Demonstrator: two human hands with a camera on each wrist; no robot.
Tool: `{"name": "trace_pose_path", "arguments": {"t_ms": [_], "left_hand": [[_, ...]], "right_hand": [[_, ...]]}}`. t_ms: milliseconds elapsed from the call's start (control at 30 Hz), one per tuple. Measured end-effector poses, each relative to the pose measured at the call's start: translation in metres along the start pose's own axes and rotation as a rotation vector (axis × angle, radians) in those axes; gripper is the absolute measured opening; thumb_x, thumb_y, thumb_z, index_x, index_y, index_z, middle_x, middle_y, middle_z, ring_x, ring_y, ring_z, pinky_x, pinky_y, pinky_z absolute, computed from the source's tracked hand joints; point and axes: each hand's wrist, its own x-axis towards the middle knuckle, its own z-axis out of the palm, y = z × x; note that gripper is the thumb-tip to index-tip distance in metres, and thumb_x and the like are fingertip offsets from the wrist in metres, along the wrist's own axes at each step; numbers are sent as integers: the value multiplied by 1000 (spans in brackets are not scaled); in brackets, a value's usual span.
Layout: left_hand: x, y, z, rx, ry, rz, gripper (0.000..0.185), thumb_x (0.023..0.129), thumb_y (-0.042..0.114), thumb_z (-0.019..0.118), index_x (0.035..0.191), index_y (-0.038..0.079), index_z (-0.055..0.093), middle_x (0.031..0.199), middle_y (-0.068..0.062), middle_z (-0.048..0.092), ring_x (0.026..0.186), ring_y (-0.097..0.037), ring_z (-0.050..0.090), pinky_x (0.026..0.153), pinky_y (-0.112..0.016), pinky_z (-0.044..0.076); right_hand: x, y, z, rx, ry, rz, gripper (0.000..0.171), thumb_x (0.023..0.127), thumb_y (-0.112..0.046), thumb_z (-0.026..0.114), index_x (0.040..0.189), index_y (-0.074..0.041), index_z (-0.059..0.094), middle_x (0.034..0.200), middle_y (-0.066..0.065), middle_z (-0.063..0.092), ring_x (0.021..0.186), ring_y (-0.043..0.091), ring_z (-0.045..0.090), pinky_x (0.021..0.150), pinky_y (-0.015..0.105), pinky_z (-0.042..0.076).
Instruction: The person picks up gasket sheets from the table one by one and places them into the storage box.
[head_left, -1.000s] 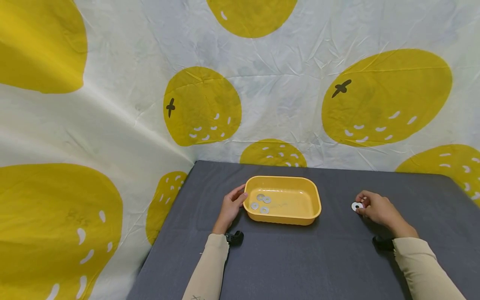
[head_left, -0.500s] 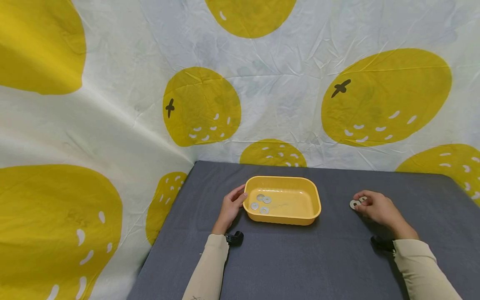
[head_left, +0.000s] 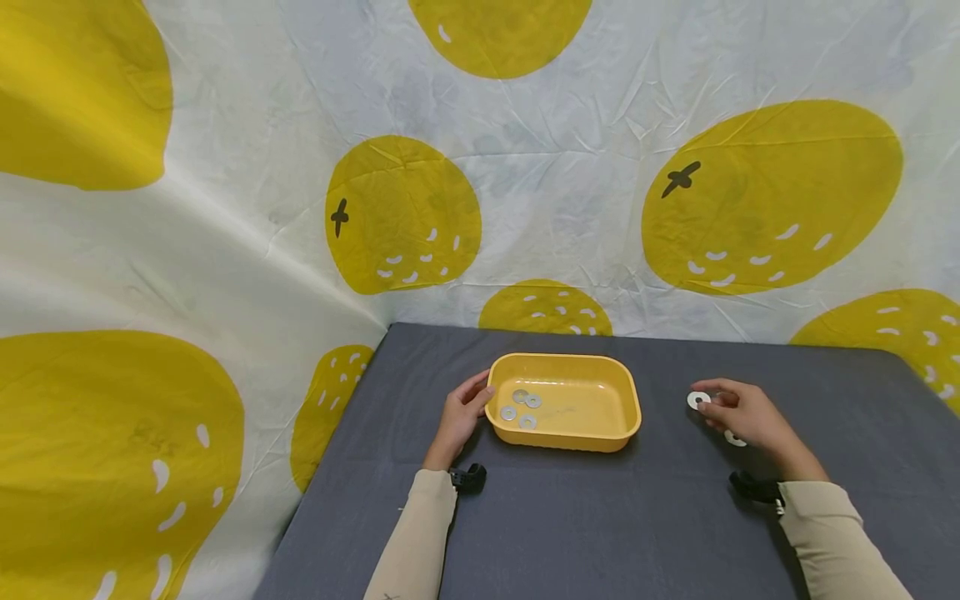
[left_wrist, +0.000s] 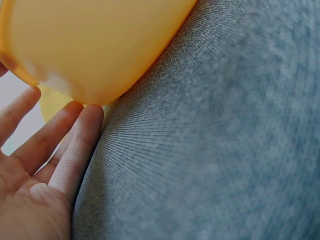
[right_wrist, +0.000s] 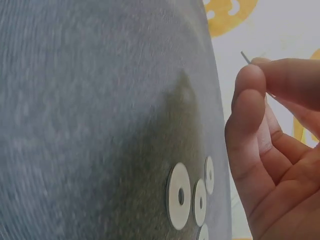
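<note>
My left hand (head_left: 460, 421) holds the left end of a yellow rectangular bin (head_left: 577, 444), thumb at the rim. In the left wrist view, its fingertips (left_wrist: 91, 112) meet the outer wall, low near the cloth. Between thumb and fingers my right hand (head_left: 753, 412) pinches a flat metal washer (head_left: 692, 403) above the cloth, right of the bin. That washer appears edge-on as a thin strip (right_wrist: 245, 57) in the right wrist view. Under the same hand, several more washers (right_wrist: 175, 215) lie on the cloth; the head view shows one loose washer (head_left: 738, 442), partly hidden.
Several washers (head_left: 528, 422) lie at the left side inside the bin. Dark grey cloth (head_left: 600, 533) covers the table. A white curtain (head_left: 562, 200) with yellow fruit prints hangs behind and to the left.
My right hand has shifted slightly left with the pinched washer, uncovering a washer on the cloth beneath it. The left hand and the bin have stayed in place.
</note>
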Motion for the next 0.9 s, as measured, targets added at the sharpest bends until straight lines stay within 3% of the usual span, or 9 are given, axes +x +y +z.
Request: {"name": "trace_pose_path", "arguments": {"t_ms": [233,433,900], "left_hand": [[-1,0,0,6,8,-3,43,103,26,64,146,20,59,135,-16,66,118,-30,66,85,-26,60],[-2,2,0,5,9,-15,42,102,27,64,144,24,60,134,-13,67,119,-30,66,86,-27,59],[-1,0,0,15,9,-19,43,101,33,67,143,27,61,131,-11,68,113,-21,68,86,-27,59]], "right_hand": [[2,-7,1,108,11,13,45,103,-15,63,141,7,53,85,13,70,69,16,67,59,32,57],[5,-9,2,126,17,26,49,104,-20,62,143,7,51,87,10,70,73,14,69,62,31,58],[11,-12,10,305,-1,-10,54,95,-14,74,137,13,53,89,2,77,77,12,74,71,31,62]]}}
